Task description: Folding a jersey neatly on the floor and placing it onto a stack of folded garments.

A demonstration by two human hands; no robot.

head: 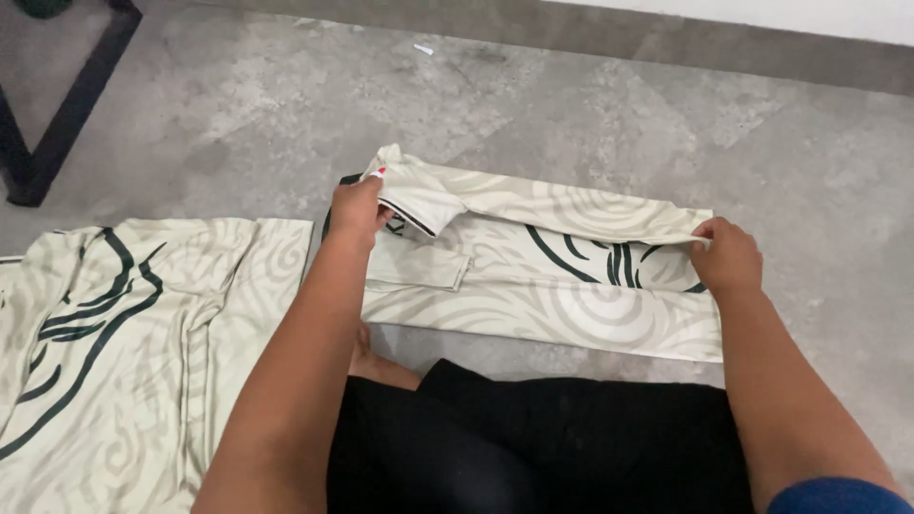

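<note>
A cream shirt with pale swirls and dark green lines (571, 276) lies on the grey floor in front of me, folded into a long strip. My left hand (357, 209) grips its folded top edge at the collar end, where a sleeve bunches up. My right hand (728, 255) pinches the same folded edge at the far right end. Both arms reach out over my black-clad lap.
A second garment of the same cream print (124, 343) lies spread flat at the left. A black metal frame leg (57, 114) stands at the upper left. The concrete floor (590, 114) runs to a wall base at the top.
</note>
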